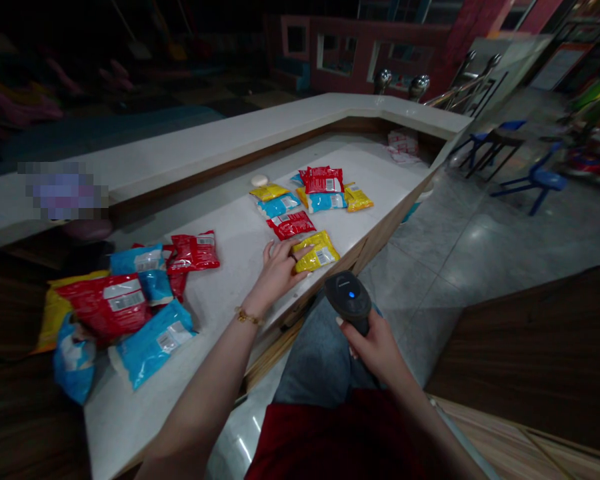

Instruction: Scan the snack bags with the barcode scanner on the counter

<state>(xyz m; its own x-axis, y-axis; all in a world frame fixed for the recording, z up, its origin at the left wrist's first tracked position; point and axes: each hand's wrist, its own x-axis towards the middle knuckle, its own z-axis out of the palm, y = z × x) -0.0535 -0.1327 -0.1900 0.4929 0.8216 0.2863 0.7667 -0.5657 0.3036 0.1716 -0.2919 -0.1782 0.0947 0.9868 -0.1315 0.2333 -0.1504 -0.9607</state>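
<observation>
My left hand (279, 268) rests at the front edge of the white counter (235, 280), its spread fingers touching a yellow packet (317, 252) that lies label up. In my right hand (373, 343) is a black handheld scanner (349, 297) with a lit blue light, held just off the counter's edge, to the right of the yellow packet. Behind that packet lie a red packet (291, 225), a blue packet (279, 205) and another yellow packet (269, 193). Beside them is a pile with a red packet (324, 181) on top.
Several red, blue and yellow packets, among them a large red one (111, 305) and a blue one (155, 341), are heaped at the counter's left end. A raised ledge (220, 143) runs along the back. Blue chairs (537, 179) stand on the floor at right.
</observation>
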